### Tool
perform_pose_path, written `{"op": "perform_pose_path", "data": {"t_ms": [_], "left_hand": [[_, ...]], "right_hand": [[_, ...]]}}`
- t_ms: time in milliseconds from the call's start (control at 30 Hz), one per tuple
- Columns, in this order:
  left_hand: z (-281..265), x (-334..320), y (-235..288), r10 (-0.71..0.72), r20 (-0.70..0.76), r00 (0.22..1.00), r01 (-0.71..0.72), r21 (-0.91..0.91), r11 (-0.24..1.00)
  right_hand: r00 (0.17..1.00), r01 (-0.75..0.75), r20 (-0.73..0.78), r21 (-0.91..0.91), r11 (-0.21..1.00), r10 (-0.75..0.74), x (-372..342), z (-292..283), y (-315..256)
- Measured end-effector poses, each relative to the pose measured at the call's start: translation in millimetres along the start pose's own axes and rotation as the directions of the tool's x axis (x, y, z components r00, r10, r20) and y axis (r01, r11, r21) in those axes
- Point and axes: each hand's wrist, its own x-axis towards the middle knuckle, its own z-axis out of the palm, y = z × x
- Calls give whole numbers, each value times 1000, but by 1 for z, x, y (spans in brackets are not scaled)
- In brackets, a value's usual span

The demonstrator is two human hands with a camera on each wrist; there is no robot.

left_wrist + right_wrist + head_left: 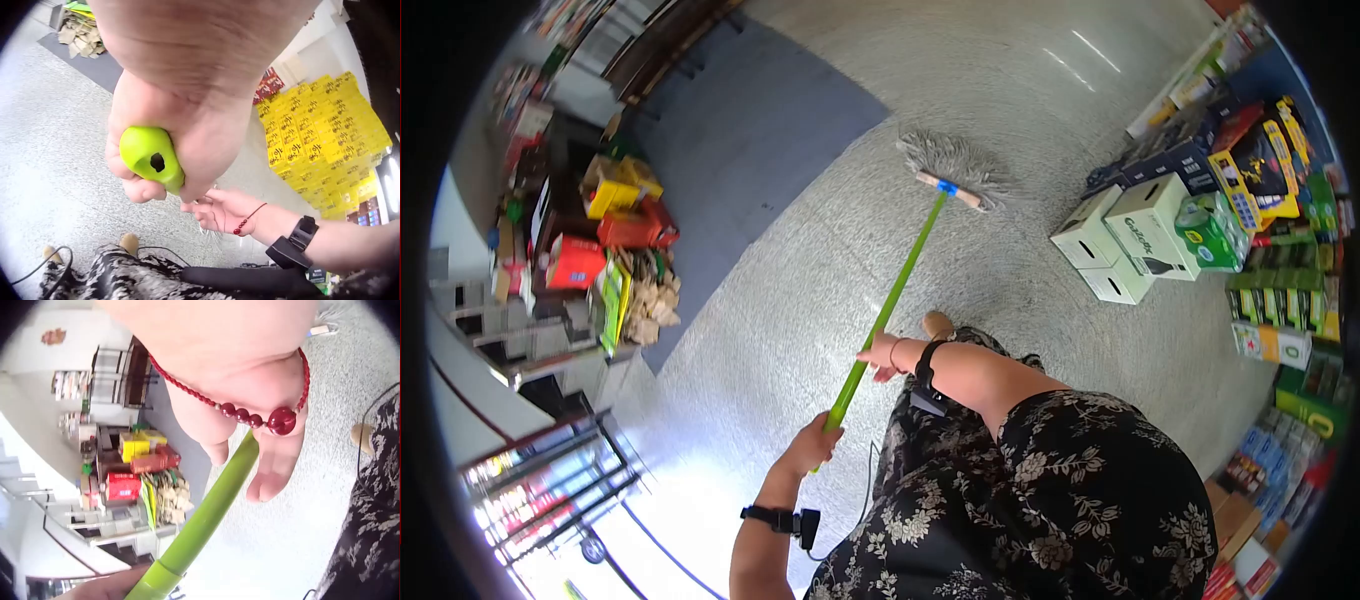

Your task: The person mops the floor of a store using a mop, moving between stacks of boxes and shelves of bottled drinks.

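Green mop [908, 268], left hand [808, 447] gripping, right hand [887, 354] touching, white cartons [1122, 240] nearby

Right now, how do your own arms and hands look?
Both wrists wear black straps with small dark boxes; a thin dark cable runs near the left one. The right wrist also wears a red braided cord with round dark-red beads. The right sleeve is short, black with pale flowers.
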Motion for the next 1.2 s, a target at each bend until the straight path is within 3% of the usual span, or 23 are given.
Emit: {"op": "perform_pose_path", "data": {"t_ms": [167,233,333,433,533,600,633,667,700,833,967,1033,1100,1167,1200], "left_hand": [[26,-100,-131,-94,-39,995,87,-137,987],[47,-137,-182,-133,-54,990,121,-180,976],[76,-188,-253,-157,-112,981,134,-192,972],[106,-235,-289,-218,-139,966,159,-344,925],[128,-259,-301,-195,-182,964,135,-297,945],[133,-263,-300,-104,-263,959,65,-152,986],[126,-259,-302,-103,-265,959,64,-153,986],[120,-252,-301,-145,-220,965,102,-194,976],[110,-246,-296,-187,-171,967,145,-234,961],[70,-210,-253,-128,-197,972,107,-110,988],[11,-151,-179,-85,-191,978,85,-11,996],[-15,-110,-152,-18,-205,979,27,42,999],[-38,-72,-121,17,-151,988,-16,9,1000],[-55,-35,-96,74,-137,988,-74,7,997],[-61,-22,-82,74,-128,989,-74,7,997]], "right_hand": [[972,-49,218,-203,978,93,-9,133,30],[911,-95,333,-404,910,243,-33,182,33],[850,-75,416,-514,855,324,-13,258,75],[767,-40,479,-628,777,427,-5,308,108],[715,-104,466,-666,739,521,-9,334,123],[755,-118,427,-659,743,499,-13,339,121],[793,-129,389,-646,752,469,-11,343,120],[879,-92,345,-555,827,329,-3,344,127],[877,-94,347,-553,828,331,-8,341,117],[993,-66,51,-517,853,107,-1,311,68],[982,-21,-179,-386,922,-53,34,250,27],[920,25,-366,-303,953,-140,37,217,-9],[938,28,-334,-198,980,-95,60,173,-33],[910,31,-352,-473,880,-221,119,124,-38],[885,29,-390,-498,867,-253,141,102,-39]]}}
